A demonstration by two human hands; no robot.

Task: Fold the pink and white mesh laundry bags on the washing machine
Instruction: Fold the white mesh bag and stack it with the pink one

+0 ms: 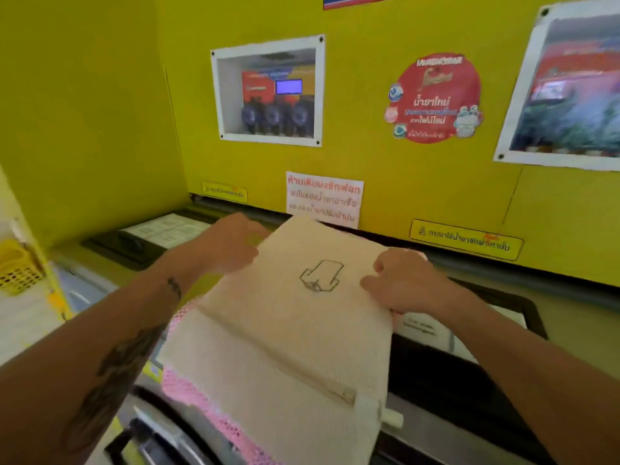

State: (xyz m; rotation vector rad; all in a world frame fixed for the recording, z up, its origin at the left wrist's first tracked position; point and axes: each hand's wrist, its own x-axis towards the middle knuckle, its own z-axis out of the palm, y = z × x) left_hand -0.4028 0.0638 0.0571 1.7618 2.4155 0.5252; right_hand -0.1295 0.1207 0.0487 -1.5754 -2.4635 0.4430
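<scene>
Nearest the camera, at the bottom centre of the frame, the white mesh laundry bag [295,333] hangs its lower edge over the front of the washing machine [469,391], with a small white zip tab at its lower right corner. It lies spread on the machine's top, a crease running across it and a small outline drawing printed on its upper half. Beneath it the pink mesh laundry bag [188,387] shows only as a fringe along the white bag's left and lower left edges.

At centre left the left hand [231,243] grips the white bag's upper left corner, fingers curled round the edge. Right of centre the right hand [399,283] pinches the bag's right edge, fingers bent on top of the cloth, thumb out of sight.

Behind, a yellow wall [385,25] fills the upper frame, bearing a white framed window [268,92], a round red sticker [436,99], a poster [567,95] at upper right and a white notice [323,199] with red lettering just above the bag. A yellow basket [16,266] sits at the left edge.
</scene>
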